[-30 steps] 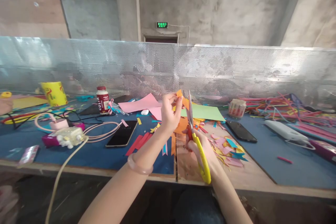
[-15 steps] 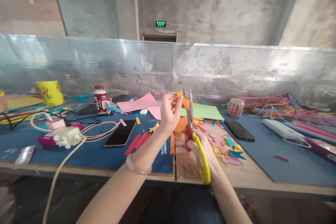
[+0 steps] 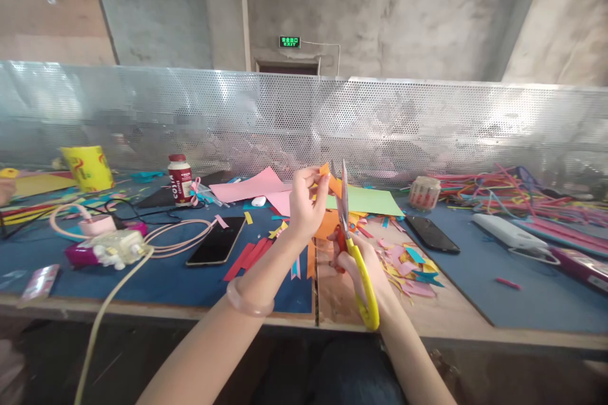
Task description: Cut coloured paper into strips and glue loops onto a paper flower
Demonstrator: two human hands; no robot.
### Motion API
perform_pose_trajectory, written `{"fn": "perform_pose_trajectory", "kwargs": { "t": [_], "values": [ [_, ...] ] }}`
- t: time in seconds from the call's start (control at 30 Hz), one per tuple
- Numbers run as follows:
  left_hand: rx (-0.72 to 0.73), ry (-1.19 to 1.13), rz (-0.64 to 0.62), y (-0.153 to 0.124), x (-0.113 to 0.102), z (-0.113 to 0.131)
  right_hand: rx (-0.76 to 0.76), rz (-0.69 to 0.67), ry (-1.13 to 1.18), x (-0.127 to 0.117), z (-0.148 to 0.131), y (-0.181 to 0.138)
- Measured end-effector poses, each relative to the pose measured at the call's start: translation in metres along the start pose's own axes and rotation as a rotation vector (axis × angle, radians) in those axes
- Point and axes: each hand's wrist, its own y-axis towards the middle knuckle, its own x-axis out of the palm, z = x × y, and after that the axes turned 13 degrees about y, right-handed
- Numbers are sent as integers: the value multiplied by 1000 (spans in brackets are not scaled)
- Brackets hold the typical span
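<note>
Between its fingertips my left hand [image 3: 308, 204] pinches a small orange paper strip [image 3: 335, 186], held up above the table. My right hand [image 3: 358, 269] grips a pair of scissors [image 3: 365, 285] with yellow and orange-red handles. The blades point up and stand slightly apart, with the strip's right end at them; whether they touch it I cannot tell. Beneath the hands lie more orange paper [image 3: 329, 226] and a light green sheet [image 3: 373, 201]. Red paper strips [image 3: 249, 255] rest to the left of my left wrist.
Paper scraps [image 3: 413, 269] are heaped right of my right hand. Phones lie on both sides, a left phone [image 3: 218, 242] and a right phone [image 3: 432, 234]. A red bottle [image 3: 180, 182], a glass jar [image 3: 424, 193] and a power strip [image 3: 111, 249] with cables stand around. Another person's hand [image 3: 6, 191] shows far left.
Both hands, the orange strip and the scissors hold almost the same position. The whole view has shifted very slightly.
</note>
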Motion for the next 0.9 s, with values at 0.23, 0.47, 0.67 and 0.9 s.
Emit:
{"fn": "perform_pose_trajectory", "kwargs": {
  "t": [0.23,0.47,0.67,0.9],
  "values": [
    [-16,-6,-7,0,0,2,-15,26,-39,0,1,-1],
    [7,-11,-2,1,0,3,-36,83,-131,4,-9,-1],
    [0,-13,5,1,0,3,-12,92,-172,4,-8,-1],
    [-52,-10,3,2,-2,4,19,88,-148,4,-3,-2]
  ]
}}
